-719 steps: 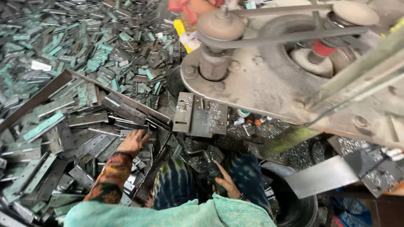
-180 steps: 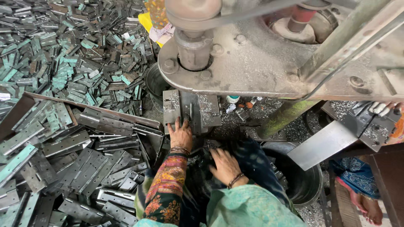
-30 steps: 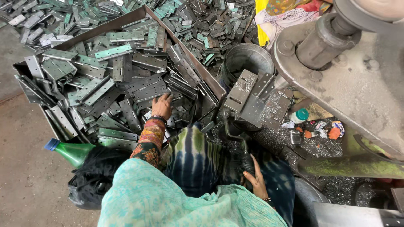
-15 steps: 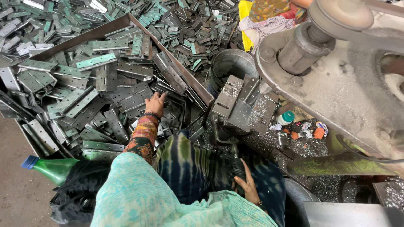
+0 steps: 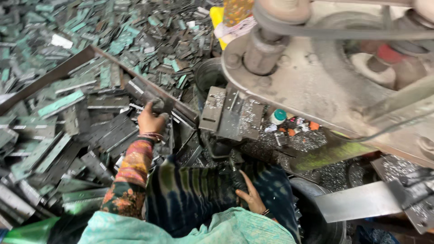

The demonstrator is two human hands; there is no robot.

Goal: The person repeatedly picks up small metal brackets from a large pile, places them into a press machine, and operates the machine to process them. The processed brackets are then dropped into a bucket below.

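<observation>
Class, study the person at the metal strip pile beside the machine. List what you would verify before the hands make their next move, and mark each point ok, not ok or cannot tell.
1. Left hand has closed on a metal strip from the pile: ok.
2. Only one strip held: cannot tell.
3. Right hand free, resting on the lap: ok.
4. Grey feed plate at the machine bare of strips: ok, only small chips show.
5. Drive belt stopped: cannot tell.
6. Hands protected from sharp edges: not ok, both are bare.

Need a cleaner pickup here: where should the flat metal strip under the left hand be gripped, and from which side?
Probably at the near end, where the left hand already closes on the metal strip. Come from above: it lies nearly flat on the pile, its far end beside the tray's rim, so only the thin long edges look pinchable.
</observation>
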